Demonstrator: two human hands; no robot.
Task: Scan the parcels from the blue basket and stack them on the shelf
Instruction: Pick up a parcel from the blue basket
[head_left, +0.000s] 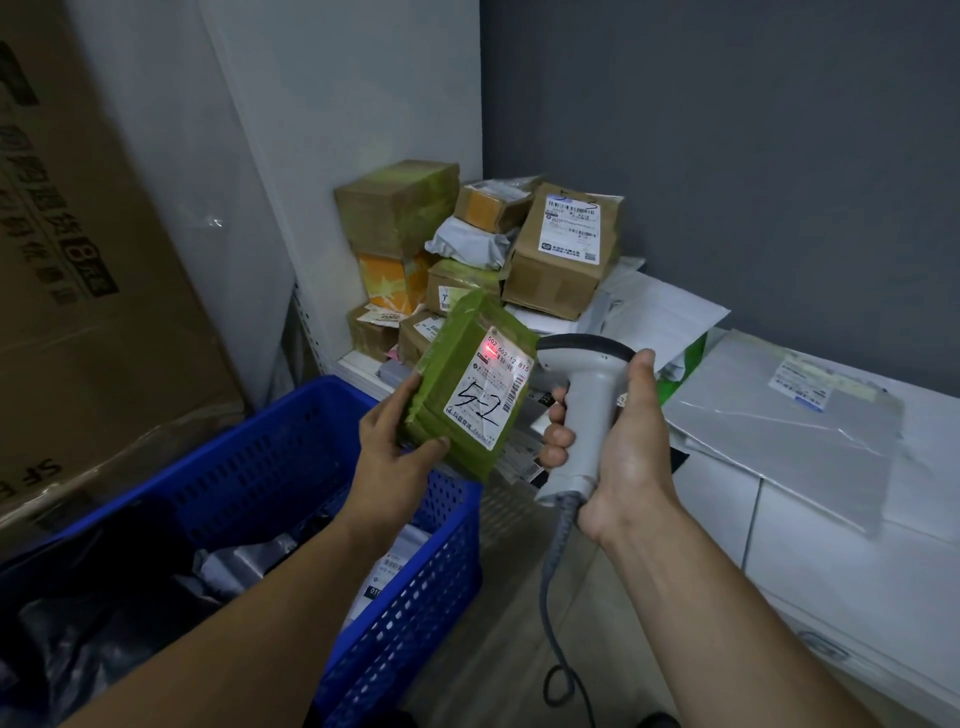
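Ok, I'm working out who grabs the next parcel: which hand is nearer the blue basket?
Left. The left hand, holding a parcel, hovers over the far right corner of the basket; the right hand, gripping the scanner, is off to its right.

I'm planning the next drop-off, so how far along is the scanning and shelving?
Partly done. Several boxes and flat mailers already lie stacked on the shelf. In hand: the left hand holds a green parcel while the right hand aims the scanner, its red light on the label. Left: that parcel must be shelved, and more bagged parcels sit in the blue basket.
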